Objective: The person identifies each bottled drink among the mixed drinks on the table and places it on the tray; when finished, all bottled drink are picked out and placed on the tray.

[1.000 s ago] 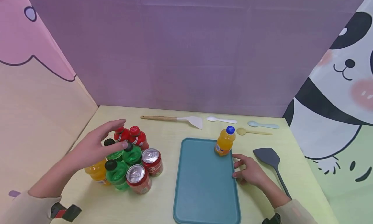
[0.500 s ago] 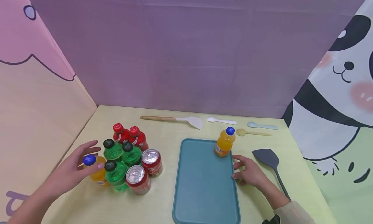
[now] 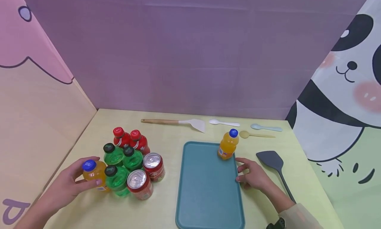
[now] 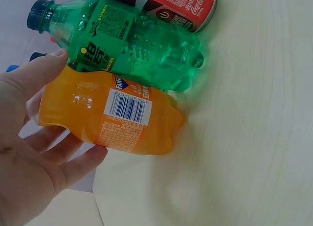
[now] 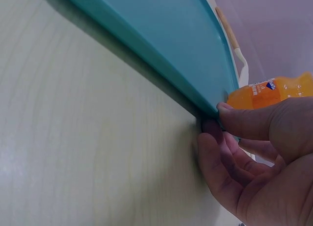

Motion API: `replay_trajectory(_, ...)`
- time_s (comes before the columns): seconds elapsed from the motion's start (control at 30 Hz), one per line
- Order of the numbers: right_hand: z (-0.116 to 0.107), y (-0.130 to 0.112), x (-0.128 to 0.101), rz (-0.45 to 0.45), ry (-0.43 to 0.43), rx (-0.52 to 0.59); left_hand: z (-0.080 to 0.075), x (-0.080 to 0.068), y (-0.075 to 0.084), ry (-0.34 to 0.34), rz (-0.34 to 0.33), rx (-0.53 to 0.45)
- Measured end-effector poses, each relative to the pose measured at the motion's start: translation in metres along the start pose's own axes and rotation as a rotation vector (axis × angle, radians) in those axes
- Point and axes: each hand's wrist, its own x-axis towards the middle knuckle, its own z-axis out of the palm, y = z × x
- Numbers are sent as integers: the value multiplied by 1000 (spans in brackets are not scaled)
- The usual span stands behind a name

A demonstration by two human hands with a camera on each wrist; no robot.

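Observation:
At the left of the table stands an orange soda bottle [image 3: 94, 174] with a blue cap. My left hand [image 3: 71, 181] is around it, thumb on the near side and fingers behind. In the left wrist view the thumb [image 4: 46, 69] and fingers [image 4: 80, 165] lie on opposite sides of the orange bottle [image 4: 117, 113]. My right hand [image 3: 254, 176] holds the right edge of a blue-green tray [image 3: 209, 196]. Its thumb [image 5: 239, 119] lies on the rim, with a fingertip below. A second orange soda bottle [image 3: 228, 144] stands upright at the tray's far right corner.
Beside the left orange bottle are green soda bottles [image 3: 117, 181], red-capped bottles [image 3: 139, 141] and red cola cans [image 3: 140, 185], close together. A wooden-handled spatula [image 3: 160, 121] and several small spoons [image 3: 224, 123] lie along the back. A dark turner [image 3: 272, 160] lies right of the tray.
My left hand has come down from over the green bottles, toward the left and front, and its fingers have closed around the orange bottle. My right hand stays at the tray's edge.

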Motion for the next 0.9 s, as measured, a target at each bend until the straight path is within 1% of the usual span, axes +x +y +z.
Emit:
replay_trajectory(0.17, 0, 1, 2, 1, 8, 2, -3, 3, 0, 32, -47, 91)
replay_trajectory(0.27, 1, 1, 2, 2, 12, 9, -4, 3, 1, 46, -98, 158)
replay_trajectory(0.33, 2, 1, 2, 4, 11, 12, -3, 1, 2, 56, -126, 184)
replay_trajectory(0.47, 3, 1, 2, 7, 7, 14, -3, -2, 3, 65, -164, 187)
replay_trajectory(0.57, 4, 0, 1, 8, 11, 11, -6, -3, 5, 98, -152, 198)
replay_trajectory(0.7, 3, 0, 0, 5, 18, 10, -16, -2, 13, 168, -122, 242)
replay_trajectory(0.83, 2, 0, 0, 1, 19, 12, -29, 0, 29, 215, -120, 248)
replay_trajectory(0.9, 1, 0, 1, 0, 21, 14, -37, 2, 38, 246, -109, 254)
